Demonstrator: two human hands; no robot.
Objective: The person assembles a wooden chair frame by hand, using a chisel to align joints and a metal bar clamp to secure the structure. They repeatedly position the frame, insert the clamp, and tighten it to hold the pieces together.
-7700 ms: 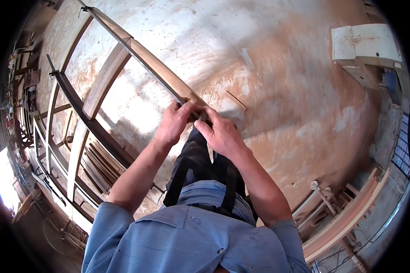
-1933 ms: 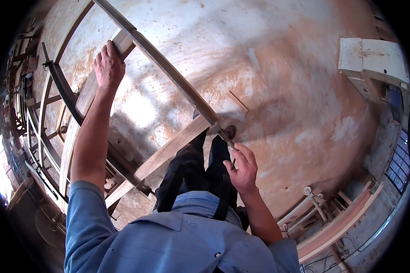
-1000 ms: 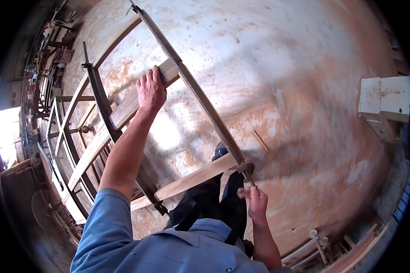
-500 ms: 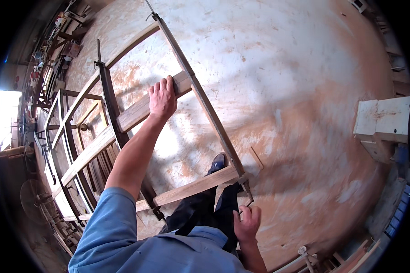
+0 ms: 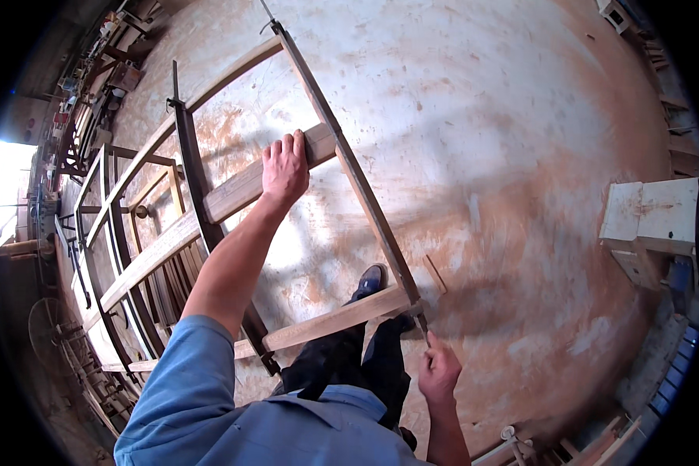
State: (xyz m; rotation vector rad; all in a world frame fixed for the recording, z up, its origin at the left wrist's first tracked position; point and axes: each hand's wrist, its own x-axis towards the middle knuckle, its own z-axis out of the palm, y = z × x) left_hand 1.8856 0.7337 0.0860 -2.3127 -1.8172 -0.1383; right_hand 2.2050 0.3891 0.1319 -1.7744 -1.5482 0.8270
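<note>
A long wooden frame stretches from the left toward the middle at about waist height, with bar clamps across it. My left hand (image 5: 286,169) lies over the thick middle rail (image 5: 237,190), its fingers wrapped over the edge. A dark bar clamp (image 5: 369,206) runs along the frame's right end. At the clamp's near end, my right hand (image 5: 440,371) is closed around the screw handle (image 5: 425,330), which its fingers partly hide. The near rail (image 5: 334,320) crosses in front of my legs. Another bar clamp (image 5: 192,159) spans the frame farther left.
A thin wooden strip (image 5: 436,275) lies on the stained floor, right of the clamp. A pale box-like block (image 5: 648,213) stands at the far right. Cluttered shelving (image 5: 93,101) lines the upper left, and timber pieces (image 5: 598,446) lie at the lower right.
My right hand has shifted right and slightly up around the clamp handle, its wrist turned. My left hand stays on the middle rail. The whole view has shifted slightly.
</note>
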